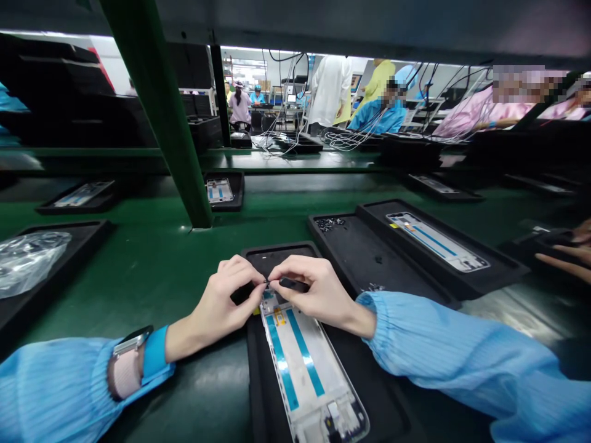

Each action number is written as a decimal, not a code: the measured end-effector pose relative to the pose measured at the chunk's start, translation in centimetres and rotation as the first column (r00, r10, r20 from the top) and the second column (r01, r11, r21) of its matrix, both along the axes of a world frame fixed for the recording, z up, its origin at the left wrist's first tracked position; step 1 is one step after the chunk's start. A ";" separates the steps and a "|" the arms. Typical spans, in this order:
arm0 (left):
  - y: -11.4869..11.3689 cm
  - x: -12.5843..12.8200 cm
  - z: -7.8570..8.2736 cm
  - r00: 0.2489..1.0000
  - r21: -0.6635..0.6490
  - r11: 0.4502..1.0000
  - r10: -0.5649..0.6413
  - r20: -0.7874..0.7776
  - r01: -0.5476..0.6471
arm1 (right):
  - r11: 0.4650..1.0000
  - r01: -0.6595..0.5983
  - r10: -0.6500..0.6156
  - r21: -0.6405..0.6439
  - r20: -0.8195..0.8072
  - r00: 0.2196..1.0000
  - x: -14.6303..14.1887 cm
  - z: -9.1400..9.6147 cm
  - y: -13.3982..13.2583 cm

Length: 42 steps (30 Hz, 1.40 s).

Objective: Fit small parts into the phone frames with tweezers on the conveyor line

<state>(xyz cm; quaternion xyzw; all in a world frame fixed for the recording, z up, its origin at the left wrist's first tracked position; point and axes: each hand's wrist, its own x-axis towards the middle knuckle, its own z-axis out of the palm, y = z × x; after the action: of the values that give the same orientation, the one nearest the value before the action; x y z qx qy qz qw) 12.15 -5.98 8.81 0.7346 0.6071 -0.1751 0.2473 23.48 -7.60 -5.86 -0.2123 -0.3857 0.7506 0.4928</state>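
Along your green tabletop (pixel 138 283), black trays sit in rows, and a green upright post (pixel 157 117) rises ahead of you. Off to your right, a co-worker's fingers (pixel 566 252) reach in near a tray. Closer, one tray holds a white phone frame (pixel 436 241) with blue strips, and the next holds a small heap of black screws (pixel 329 224). Directly before you, a second phone frame (pixel 307 363) lies in a black tray (pixel 277 253), its top end toward you. Your left hand (pixel 221 295) and right hand (pixel 314 292) are both closed, fingertips meeting above that end, pinching a tiny dark piece (pixel 266 282) too small to identify.
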 end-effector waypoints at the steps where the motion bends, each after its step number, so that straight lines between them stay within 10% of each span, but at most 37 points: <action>1: 0.0 0.0 0.0 1.000 -0.007 1.000 0.002 0.003 -0.002 | 1.000 0.007 -0.007 0.023 0.007 1.000 0.0 0.0 0.0; 13: -0.1 -0.3 -0.1 1.000 -0.058 0.998 0.016 -0.011 -0.017 | 0.962 -0.023 0.003 0.272 0.075 0.997 0.4 -0.3 1.7; 23: -0.1 -0.7 0.2 0.987 -0.119 0.992 0.025 -0.157 -0.044 | 0.940 -0.299 0.280 0.162 0.129 0.951 -0.9 -2.2 2.5; 42: -0.3 -1.0 -0.1 0.992 -0.117 0.992 0.032 -0.125 -0.047 | 0.950 -0.204 0.170 0.235 0.157 0.973 -1.6 -1.8 1.1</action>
<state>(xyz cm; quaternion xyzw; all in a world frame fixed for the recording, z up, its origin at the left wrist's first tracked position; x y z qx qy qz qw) 11.11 -6.26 8.70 0.6940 0.6240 -0.2512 0.2567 21.91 -6.49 -7.70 -0.1611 -0.5278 0.7234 0.4150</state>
